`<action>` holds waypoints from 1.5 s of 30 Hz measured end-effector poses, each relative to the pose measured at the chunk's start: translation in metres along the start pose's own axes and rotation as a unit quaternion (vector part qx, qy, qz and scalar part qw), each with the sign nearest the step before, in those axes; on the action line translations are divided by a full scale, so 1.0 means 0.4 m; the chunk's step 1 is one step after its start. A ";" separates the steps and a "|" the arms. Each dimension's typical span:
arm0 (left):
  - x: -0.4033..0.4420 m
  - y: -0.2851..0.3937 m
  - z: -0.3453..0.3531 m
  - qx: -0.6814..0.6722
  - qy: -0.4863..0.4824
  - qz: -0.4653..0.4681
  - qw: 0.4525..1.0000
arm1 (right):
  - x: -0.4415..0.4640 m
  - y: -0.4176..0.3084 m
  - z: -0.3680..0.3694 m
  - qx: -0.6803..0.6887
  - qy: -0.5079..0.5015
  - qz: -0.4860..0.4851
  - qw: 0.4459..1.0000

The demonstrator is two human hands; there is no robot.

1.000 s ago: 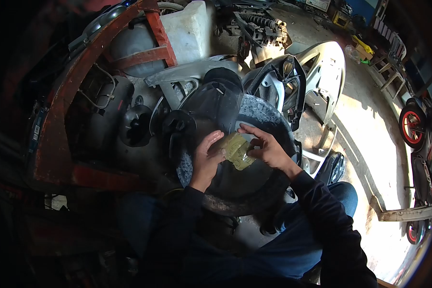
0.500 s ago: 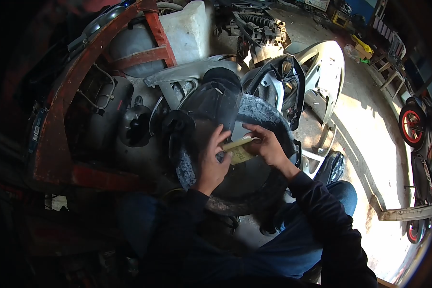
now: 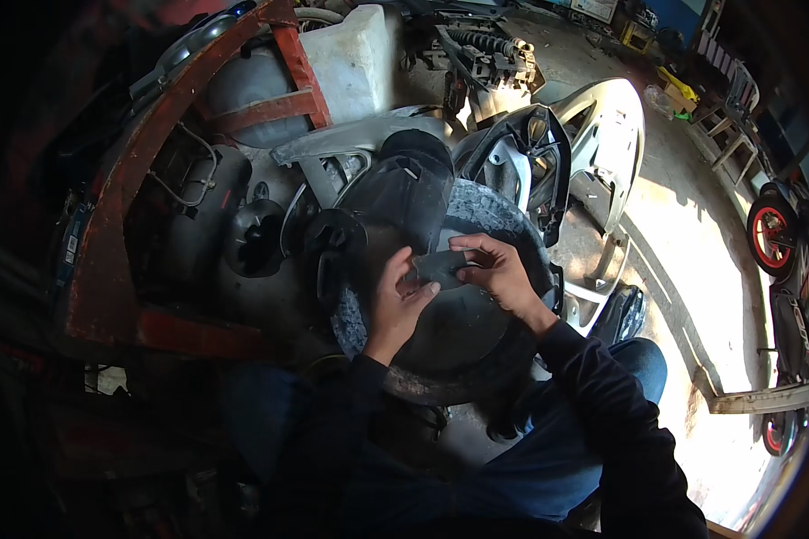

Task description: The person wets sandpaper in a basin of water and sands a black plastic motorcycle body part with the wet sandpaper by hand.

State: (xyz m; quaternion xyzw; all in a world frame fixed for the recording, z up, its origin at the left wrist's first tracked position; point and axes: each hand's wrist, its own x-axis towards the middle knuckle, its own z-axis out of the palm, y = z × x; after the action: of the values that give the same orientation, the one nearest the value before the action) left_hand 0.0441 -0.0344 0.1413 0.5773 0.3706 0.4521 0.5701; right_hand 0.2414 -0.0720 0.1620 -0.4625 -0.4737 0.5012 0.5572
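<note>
A small piece of sandpaper (image 3: pixel 440 269), dark grey side showing, is held above a round black basin (image 3: pixel 422 388) with a scuffed, whitish inner wall. My right hand (image 3: pixel 505 280) pinches its right end between thumb and fingers. At the left end, my left hand (image 3: pixel 399 308) has its thumb and curled fingers around the edge; the exact contact is partly hidden. Just beyond my hands, a black plastic motorcycle panel (image 3: pixel 404 193) leans across the far left side of the basin.
A rusty red metal frame (image 3: pixel 108 234) stands at left, with a dark cylindrical tank (image 3: pixel 211 211) inside it. Pale fairing parts (image 3: pixel 616 135) and a shock absorber (image 3: pixel 485 39) lie beyond the basin. Along the right are a red-wheeled motorcycle (image 3: pixel 773 235) and a wooden beam (image 3: pixel 764 399).
The sandpaper has been turned and flattened: its yellowish printed backing, folded over before, gives way to the dark side. Both hands stay in nearly the same place.
</note>
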 end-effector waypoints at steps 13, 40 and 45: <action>-0.037 -0.290 0.068 0.290 -0.096 -0.098 0.947 | -0.006 0.257 -0.083 -0.252 0.073 0.290 0.920; -0.077 -0.321 -0.074 0.153 0.114 -0.117 0.975 | 0.089 0.277 0.036 -0.144 0.208 0.004 0.967; -0.037 -0.195 -0.069 -0.038 0.017 -0.146 0.988 | 0.037 0.203 0.148 -0.477 -0.003 -0.196 0.857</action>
State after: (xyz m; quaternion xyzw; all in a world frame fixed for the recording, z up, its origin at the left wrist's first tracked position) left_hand 0.0201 -0.0334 0.0609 0.4873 0.4434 0.3871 0.6450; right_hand 0.1737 -0.0491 0.0899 -0.5682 -0.7370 0.0956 0.3534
